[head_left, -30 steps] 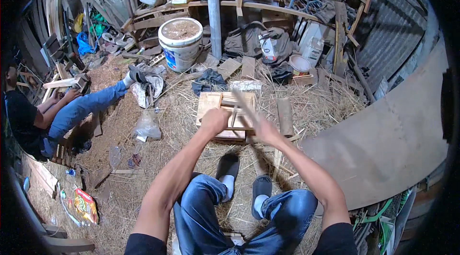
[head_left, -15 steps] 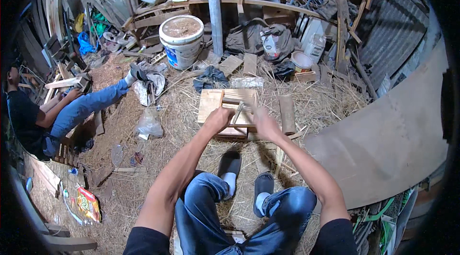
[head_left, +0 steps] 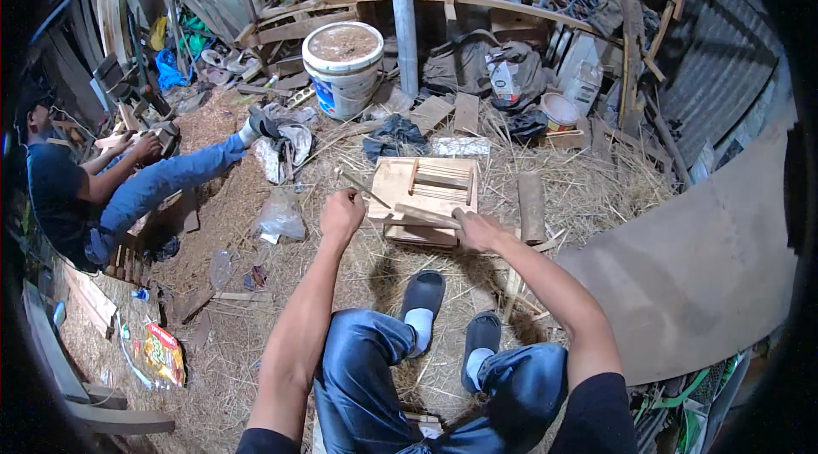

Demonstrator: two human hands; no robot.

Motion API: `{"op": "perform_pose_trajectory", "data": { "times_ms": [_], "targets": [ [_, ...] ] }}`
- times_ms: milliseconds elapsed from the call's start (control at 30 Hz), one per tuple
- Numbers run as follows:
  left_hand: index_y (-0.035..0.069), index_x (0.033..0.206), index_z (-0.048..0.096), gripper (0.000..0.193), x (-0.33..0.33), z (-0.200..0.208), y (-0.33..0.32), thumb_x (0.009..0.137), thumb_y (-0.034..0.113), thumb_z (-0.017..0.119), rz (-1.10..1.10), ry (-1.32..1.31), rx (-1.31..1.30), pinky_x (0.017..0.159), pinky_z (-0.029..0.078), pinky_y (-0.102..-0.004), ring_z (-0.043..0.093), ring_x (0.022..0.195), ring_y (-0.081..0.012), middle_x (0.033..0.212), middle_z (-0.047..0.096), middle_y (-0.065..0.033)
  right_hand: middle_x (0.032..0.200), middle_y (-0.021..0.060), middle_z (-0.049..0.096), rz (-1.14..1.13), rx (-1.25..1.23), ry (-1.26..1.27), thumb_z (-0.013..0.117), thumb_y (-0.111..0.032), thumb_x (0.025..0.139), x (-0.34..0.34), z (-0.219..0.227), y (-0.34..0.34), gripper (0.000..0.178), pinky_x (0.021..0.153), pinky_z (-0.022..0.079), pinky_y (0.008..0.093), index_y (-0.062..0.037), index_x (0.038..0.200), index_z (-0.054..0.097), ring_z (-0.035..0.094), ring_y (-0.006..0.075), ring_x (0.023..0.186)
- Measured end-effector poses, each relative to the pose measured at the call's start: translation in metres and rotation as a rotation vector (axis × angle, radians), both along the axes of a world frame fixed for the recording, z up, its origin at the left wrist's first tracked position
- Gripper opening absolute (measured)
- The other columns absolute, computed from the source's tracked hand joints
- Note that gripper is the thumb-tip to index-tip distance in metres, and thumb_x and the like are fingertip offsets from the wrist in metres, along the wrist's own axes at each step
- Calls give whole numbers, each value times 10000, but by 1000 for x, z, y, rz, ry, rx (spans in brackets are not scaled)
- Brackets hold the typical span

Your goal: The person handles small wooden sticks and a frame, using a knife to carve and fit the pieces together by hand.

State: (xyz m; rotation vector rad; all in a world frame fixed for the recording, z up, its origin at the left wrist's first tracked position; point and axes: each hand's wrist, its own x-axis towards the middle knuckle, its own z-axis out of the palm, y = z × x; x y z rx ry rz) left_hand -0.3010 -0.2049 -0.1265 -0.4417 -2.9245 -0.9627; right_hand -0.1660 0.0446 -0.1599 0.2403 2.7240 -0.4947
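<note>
Left hand (head_left: 343, 215), grasping rod (head_left: 365, 189), has shifted left off the slats (head_left: 445, 178); right hand (head_left: 481, 231) grips stick (head_left: 423, 215); striking apparently paused.

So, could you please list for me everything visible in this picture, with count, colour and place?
slatted wooden piece: 1, light tan, centre
thin rod: 1, greyish, in left hand
flat stick: 1, pale brown, in right hand
bucket: 1, white, rear centre
post: 1, grey, right of bucket
tub: 1, whitish, rear right
plastic bag: 1, clear, left of centre
packet: 1, red and yellow, lower left
sheet: 1, grey-brown, right
corrugated panel: 1, grey, upper right
co-worker: 1, dark shirt, far left
wood scraps: too many to count, brown, rear
straw: uncountable, yellowish, ground
slippers: 2, dark grey, lower centre
legs: 2, blue jeans, bottom
hands: 2, bare, centre
</note>
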Motion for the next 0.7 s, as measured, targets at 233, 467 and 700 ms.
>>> {"op": "perform_pose_trajectory", "data": {
  "times_ms": [233,467,700],
  "targets": [
    [40,923,675,292,-2,3,12,796,249,515,21,-4,32,743,489,-429,620,808,-388,832,614,-274,1188,148,468,127,514,310,541,-376,841,-34,-75,-9,570,895,375,425,-171,1335,343,447,254,1137],
    [-17,1014,617,300,0,1,33,845,183,471,-112,-441,405,564,460,-321,586,597,-209,697,616,-131,865,210,584,-51,-47,445,379,-262,930,-33,1,-54,353,765,454,455,0,930,616,551,337,817],
    [-1,1027,581,273,40,53,70,900,161,402,-418,-1078,874,666,456,-305,535,740,-138,831,583,-64,874,98,576,-556,-1271,188,252,-423,964,-6,123,-95,464,698,565,379,-36,1072,484,599,197,728]
  ]
}}
